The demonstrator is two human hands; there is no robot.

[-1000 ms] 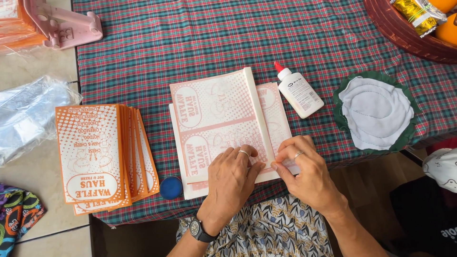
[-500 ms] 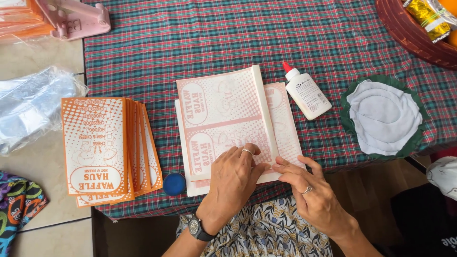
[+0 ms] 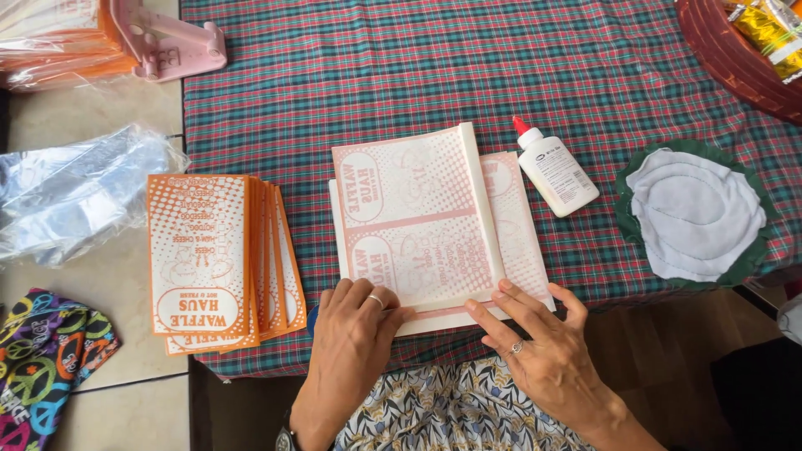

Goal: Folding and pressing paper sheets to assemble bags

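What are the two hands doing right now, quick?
Left hand: open, fingers flat on the printed paper sheet, holding nothing.
Right hand: open, fingertips pressing the sheet's folded edge, holding nothing.

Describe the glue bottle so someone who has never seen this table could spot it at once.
Start at the plaid tablecloth. Right of the pale pink printed sheets under both hands lies the glue bottle, left of the green-rimmed white cloth pad. It is the only bottle: small, white, red-tipped, lying flat.

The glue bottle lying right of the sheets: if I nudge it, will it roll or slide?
The white glue bottle lies on its side, so it would probably roll sideways rather than tip. The checked tablecloth looks soft, likely slowing any slide. Its red cap appears on, so spilling seems unlikely.
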